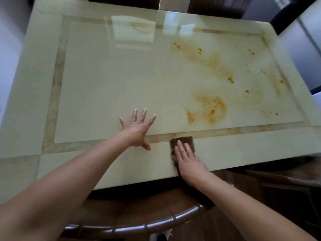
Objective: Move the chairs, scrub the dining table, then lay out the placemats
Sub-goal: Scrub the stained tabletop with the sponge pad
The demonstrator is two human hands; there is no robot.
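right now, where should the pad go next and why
Probably slide the scouring pad forward and right onto the nearest orange stain. The right hand presses it flat near the front edge of the table, where the surface looks clean; the stains lie farther in.

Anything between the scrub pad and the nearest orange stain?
Nothing visible. The right hand presses the scrub pad near the front edge of the dining table; only bare tabletop lies between it and the nearest orange stain. The left hand rests flat to the left, outside that path.
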